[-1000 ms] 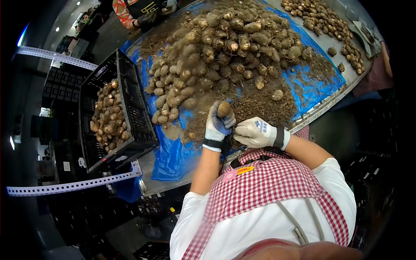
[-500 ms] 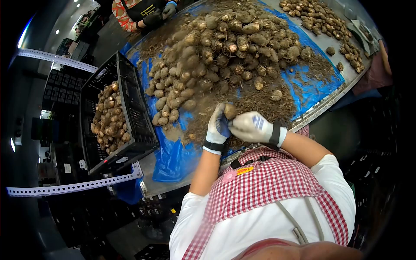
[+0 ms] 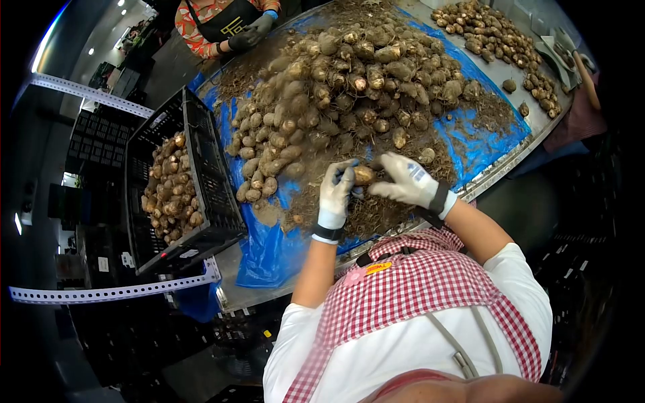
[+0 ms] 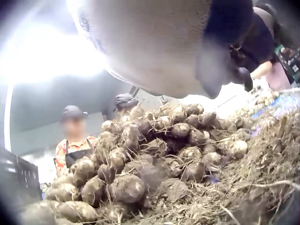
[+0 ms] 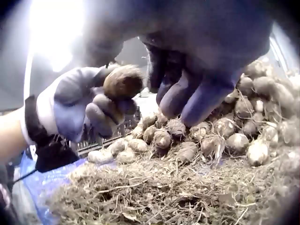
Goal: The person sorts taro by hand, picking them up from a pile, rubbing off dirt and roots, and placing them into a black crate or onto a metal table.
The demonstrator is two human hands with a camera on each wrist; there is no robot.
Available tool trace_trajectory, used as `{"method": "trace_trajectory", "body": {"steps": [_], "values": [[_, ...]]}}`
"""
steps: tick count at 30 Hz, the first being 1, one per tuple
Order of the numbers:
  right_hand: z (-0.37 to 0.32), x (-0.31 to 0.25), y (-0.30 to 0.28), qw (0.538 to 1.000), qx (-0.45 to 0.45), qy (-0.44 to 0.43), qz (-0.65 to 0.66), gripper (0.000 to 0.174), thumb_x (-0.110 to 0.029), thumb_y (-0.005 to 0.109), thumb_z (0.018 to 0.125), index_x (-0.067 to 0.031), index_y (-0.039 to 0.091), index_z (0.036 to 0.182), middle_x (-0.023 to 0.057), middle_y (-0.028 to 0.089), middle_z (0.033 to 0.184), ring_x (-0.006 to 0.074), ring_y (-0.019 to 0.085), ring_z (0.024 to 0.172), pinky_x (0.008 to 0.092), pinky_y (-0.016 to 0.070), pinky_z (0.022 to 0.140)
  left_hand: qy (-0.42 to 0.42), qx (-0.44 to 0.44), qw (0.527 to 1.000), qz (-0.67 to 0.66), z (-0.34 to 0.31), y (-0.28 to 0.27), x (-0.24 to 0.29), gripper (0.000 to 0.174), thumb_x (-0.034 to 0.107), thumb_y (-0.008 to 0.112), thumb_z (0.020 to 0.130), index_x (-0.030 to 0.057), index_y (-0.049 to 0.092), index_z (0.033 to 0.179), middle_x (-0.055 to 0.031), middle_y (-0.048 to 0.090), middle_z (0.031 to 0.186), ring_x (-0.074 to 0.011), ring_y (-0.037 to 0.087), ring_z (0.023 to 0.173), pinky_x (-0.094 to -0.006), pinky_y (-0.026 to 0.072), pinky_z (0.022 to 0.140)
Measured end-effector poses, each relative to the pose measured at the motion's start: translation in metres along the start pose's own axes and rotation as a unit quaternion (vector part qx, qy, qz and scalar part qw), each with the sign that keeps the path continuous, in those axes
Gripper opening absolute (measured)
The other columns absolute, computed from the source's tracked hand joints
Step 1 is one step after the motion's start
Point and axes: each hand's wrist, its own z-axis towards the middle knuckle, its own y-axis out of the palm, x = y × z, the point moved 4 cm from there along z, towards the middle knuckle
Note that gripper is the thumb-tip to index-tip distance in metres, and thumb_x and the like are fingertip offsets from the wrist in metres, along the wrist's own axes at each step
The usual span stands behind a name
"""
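Observation:
Over the dirt-strewn table, my gloved left hand (image 3: 334, 200) pinches a small brown taro (image 3: 364, 176) between thumb and fingers. In the right wrist view the left hand's fingers (image 5: 101, 115) curl round the underside of this taro (image 5: 124, 82). My right hand (image 3: 411, 180), also gloved, is right beside the taro with its thumb and fingers spread apart. Its fingers (image 5: 199, 101) hang down loosely and hold nothing. A big heap of hairy taros (image 3: 363, 74) rises just beyond both hands. In the left wrist view the back of the left glove (image 4: 145, 42) hides the held taro.
A black crate (image 3: 218, 174) with taros in it stands at the left. Blue plastic sheet (image 3: 265, 252) covers the table under loose root trimmings (image 5: 154, 197). More taros (image 3: 494, 33) lie at the far right. Another person (image 3: 222, 27) in dark gloves stands across the table.
My right hand was close against the left, then moved up and right and spread its fingers. The taro, still in my left hand, has tipped over to the right.

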Motion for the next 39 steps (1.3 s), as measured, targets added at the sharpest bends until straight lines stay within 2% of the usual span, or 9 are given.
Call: {"method": "trace_trajectory", "body": {"steps": [3,7,12,19,22,25,29,35,39], "values": [[0.002,-0.021,0.011,0.996,-0.082,0.026,0.04,0.051,-0.046,0.069,0.083,-0.001,0.05,0.1,0.0136,0.059,0.079,0.0236,0.061,0.069,0.0362,0.0496,0.061,0.086,0.034,0.984,0.155,0.003,0.006,-0.009,0.034,0.036,0.057,0.095,0.0021,0.056,0.094,-0.004,0.059,0.074,-0.0084,0.054,0.061,-0.0216,0.0452,0.049],[-0.003,-0.01,0.007,0.859,-0.112,0.285,0.41,0.05,-0.044,0.059,0.092,-0.0024,0.05,0.118,0.0062,0.061,0.084,0.013,0.062,0.068,0.0262,0.0494,0.054,-0.071,0.064,0.995,-0.037,0.001,-0.004,0.009,0.03,0.032,0.056,0.096,0.0028,0.054,0.09,-0.0034,0.05,0.055,-0.0083,0.04,0.037,-0.0245,0.0331,0.033],[-0.019,0.004,0.014,0.657,-0.122,0.304,0.678,0.057,-0.057,0.04,0.097,-0.0043,0.053,0.114,0.0024,0.055,0.065,0.0085,0.048,0.044,0.0219,0.0399,0.042,0.093,0.023,0.984,0.153,0.011,-0.001,-0.002,0.041,0.033,0.056,0.096,-0.0011,0.053,0.119,-0.0065,0.061,0.092,-0.0099,0.056,0.073,-0.0255,0.0488,0.066],[-0.022,0.01,0.047,0.452,-0.217,0.283,0.818,0.066,-0.066,0.038,0.093,-0.0029,0.058,0.097,-0.0008,0.044,0.053,0.0084,0.039,0.04,0.0217,0.0321,0.037,-0.057,-0.144,0.988,-0.002,0.02,0.023,-0.013,0.059,0.047,0.061,0.09,-0.001,0.052,0.124,-0.0059,0.06,0.108,-0.0133,0.056,0.096,-0.0279,0.0446,0.085],[-0.028,0.017,0.028,0.666,-0.13,0.371,0.634,0.054,-0.056,0.043,0.096,-0.0048,0.059,0.09,-0.0006,0.046,0.055,0.0098,0.043,0.041,0.0236,0.0343,0.037,-0.018,-0.081,0.997,-0.001,0.023,0.023,-0.015,0.056,0.052,0.06,0.09,0.0005,0.056,0.113,-0.0052,0.061,0.101,-0.0125,0.057,0.09,-0.0278,0.0445,0.08],[-0.02,-0.005,0.01,0.772,-0.076,0.383,0.501,0.04,-0.042,0.049,0.097,-0.0045,0.056,0.085,0.0016,0.047,0.056,0.013,0.049,0.046,0.0279,0.0404,0.042,-0.055,-0.056,0.993,-0.083,0.024,0.015,-0.023,0.058,0.056,0.063,0.086,0.0027,0.057,0.107,-0.0028,0.06,0.094,-0.0111,0.056,0.084,-0.0261,0.0458,0.074],[-0.021,0.01,0.012,0.99,-0.107,0.085,-0.015,0.025,-0.023,0.055,0.091,0.0016,0.052,0.09,0.0143,0.057,0.067,0.0299,0.06,0.06,0.038,0.0486,0.057,-0.055,0.031,0.995,-0.073,0.02,0.009,-0.022,0.059,0.057,0.063,0.085,0.0028,0.057,0.107,-0.0024,0.06,0.09,-0.0111,0.057,0.078,-0.0251,0.0473,0.066],[-0.01,-0.002,-0.007,0.997,-0.035,-0.007,-0.067,0.06,-0.039,0.056,0.091,0.0036,0.04,0.13,0.0221,0.059,0.106,0.0315,0.064,0.088,0.042,0.0538,0.074,-0.181,0.002,0.983,-0.044,0.033,0.02,-0.043,0.063,0.061,0.064,0.082,0.0021,0.058,0.104,-0.0061,0.062,0.089,-0.0124,0.058,0.071,-0.0251,0.0493,0.06],[-0.002,0.051,-0.028,0.933,-0.054,0.276,0.226,0.055,-0.046,0.052,0.093,0.0007,0.048,0.122,0.0125,0.061,0.091,0.0164,0.062,0.071,0.0291,0.051,0.059,-0.159,-0.05,0.979,0.118,0.044,0.035,0.012,0.045,0.048,0.062,0.089,0.0039,0.061,0.097,-0.0039,0.063,0.079,-0.0114,0.057,0.061,-0.0252,0.0489,0.054]]}}
